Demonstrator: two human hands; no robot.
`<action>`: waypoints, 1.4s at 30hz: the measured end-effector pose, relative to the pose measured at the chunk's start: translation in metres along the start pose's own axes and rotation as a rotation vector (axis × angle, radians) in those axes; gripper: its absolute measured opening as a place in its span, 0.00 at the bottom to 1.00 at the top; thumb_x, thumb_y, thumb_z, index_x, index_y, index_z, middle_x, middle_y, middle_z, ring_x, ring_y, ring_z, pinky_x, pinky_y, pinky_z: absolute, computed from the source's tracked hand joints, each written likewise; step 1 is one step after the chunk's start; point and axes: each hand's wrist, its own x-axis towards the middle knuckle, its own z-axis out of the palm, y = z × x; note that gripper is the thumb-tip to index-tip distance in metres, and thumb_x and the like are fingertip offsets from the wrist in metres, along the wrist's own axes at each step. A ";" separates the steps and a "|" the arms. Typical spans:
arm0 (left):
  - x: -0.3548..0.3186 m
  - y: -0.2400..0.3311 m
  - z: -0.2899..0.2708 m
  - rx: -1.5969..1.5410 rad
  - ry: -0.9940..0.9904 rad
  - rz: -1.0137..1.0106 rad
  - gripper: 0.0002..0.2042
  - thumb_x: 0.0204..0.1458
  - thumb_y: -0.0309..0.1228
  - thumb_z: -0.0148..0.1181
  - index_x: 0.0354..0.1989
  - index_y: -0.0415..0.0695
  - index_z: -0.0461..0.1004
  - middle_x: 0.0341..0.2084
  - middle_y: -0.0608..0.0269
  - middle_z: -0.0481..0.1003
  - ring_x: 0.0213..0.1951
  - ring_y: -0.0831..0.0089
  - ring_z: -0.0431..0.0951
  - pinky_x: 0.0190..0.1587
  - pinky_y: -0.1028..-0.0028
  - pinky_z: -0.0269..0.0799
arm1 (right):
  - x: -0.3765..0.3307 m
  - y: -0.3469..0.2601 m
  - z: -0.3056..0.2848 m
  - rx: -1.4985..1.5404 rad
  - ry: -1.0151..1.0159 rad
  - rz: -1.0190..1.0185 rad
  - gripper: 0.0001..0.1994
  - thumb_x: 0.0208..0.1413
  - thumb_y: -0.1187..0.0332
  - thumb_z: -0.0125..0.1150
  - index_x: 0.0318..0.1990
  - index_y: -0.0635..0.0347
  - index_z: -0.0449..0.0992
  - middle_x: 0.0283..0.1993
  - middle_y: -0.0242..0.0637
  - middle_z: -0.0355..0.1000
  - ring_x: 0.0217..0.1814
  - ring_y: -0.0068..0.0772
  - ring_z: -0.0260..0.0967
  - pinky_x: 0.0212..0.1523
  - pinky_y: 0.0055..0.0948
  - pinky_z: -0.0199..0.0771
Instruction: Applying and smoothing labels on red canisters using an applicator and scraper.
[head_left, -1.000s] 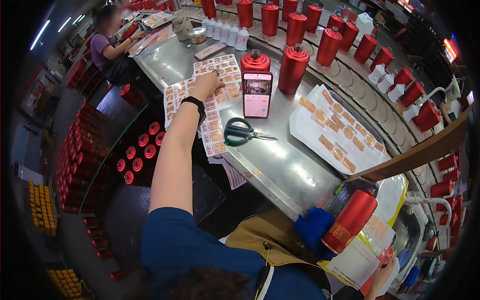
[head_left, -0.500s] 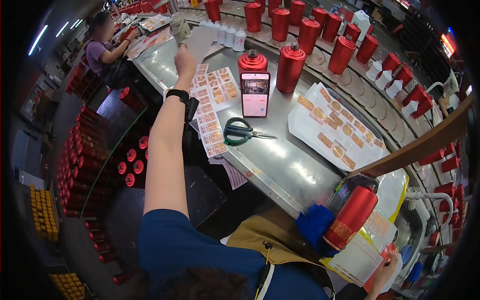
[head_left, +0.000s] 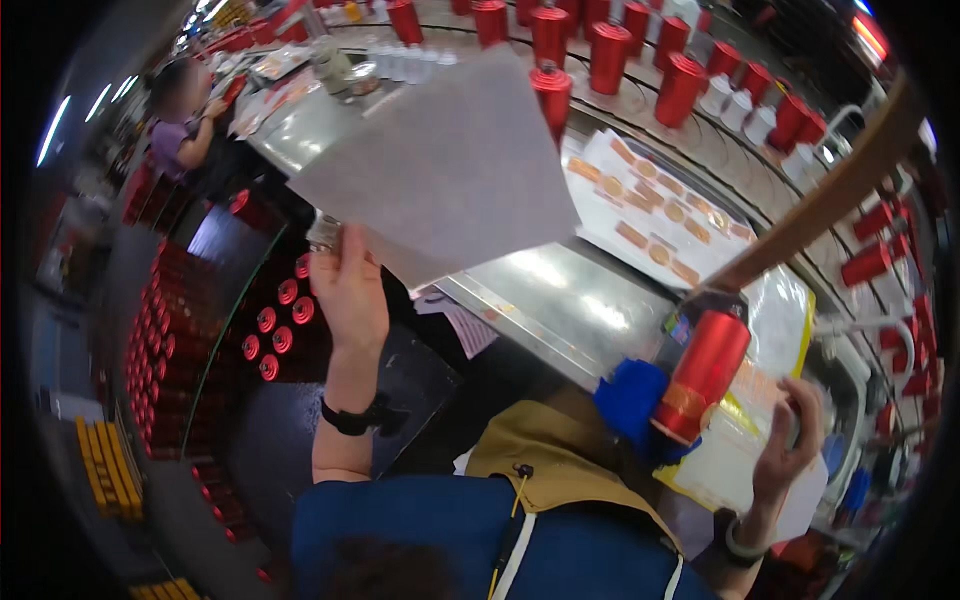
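Note:
My left hand is raised above the table's near edge, pinching the bottom corner of a large grey paper sheet. The lifted sheet hides the middle of the steel table. My right hand is low at the right, with its fingers curled on the edge of a white packet with a yellow border. A red can leans against a blue cloth in front of my chest, just left of that hand.
A white sheet of round orange stickers lies on the table's right part. Rows of red cans line the curved rail behind. Crates of red cans stand at the lower left. Another person sits at the far left end.
My left hand has pulled back from the far side of the table and lifted the sheet toward me. The sheet now covers the phone, scissors and sticker strips. My right hand has stayed low.

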 end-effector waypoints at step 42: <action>-0.019 -0.061 0.011 0.107 0.130 -0.088 0.15 0.67 0.27 0.59 0.57 0.31 0.72 0.57 0.47 0.75 0.57 0.57 0.78 0.59 0.56 0.79 | -0.032 0.096 -0.139 -0.690 0.360 0.042 0.21 0.50 0.85 0.60 0.50 0.53 0.84 0.41 0.36 0.79 0.42 0.44 0.74 0.44 0.40 0.75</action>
